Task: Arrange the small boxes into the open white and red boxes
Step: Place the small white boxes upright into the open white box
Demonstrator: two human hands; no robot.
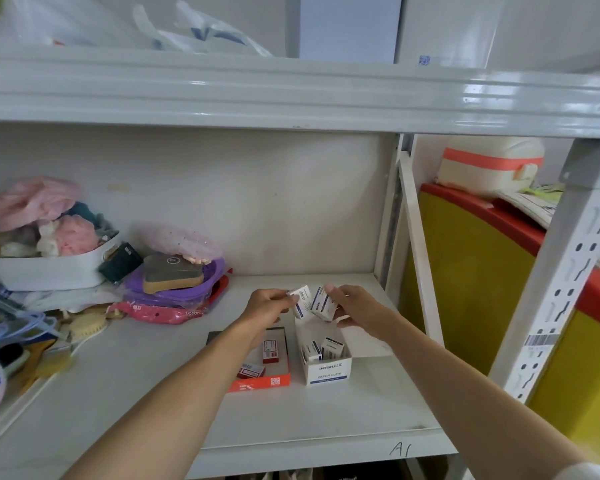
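Fingers of the left hand [269,304] pinch one small white box [300,301]; the right hand [352,306] grips another small box [323,303], both above the open white box [328,370]. The red box [264,382] lies just beside, near the shelf [326,420] front edge.

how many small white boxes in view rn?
4. One in the left hand: small white box. One in the right hand. Two standing in the open white box. More may be hidden inside.

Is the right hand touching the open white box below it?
Apart. The head view shows the right hand holding a small box above the open white box.
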